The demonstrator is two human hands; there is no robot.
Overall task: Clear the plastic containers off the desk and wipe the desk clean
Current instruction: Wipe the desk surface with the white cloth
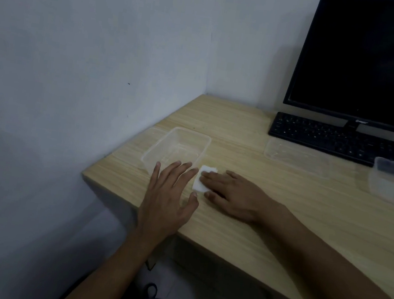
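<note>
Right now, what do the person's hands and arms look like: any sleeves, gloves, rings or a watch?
Both arms are bare up to the picture's edge, no sleeves showing. The left hand and right hand wear no gloves; no rings on the fingers and no watch are visible.

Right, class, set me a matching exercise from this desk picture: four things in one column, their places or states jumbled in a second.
Things:
1. white wipe
2. clear container
3. keyboard
4. monitor

Places or states:
A. screen dark
B. below the monitor
C. under the right hand
D. by the desk's left edge, near the left hand

Pairs: 1-C, 2-D, 3-B, 4-A
</note>
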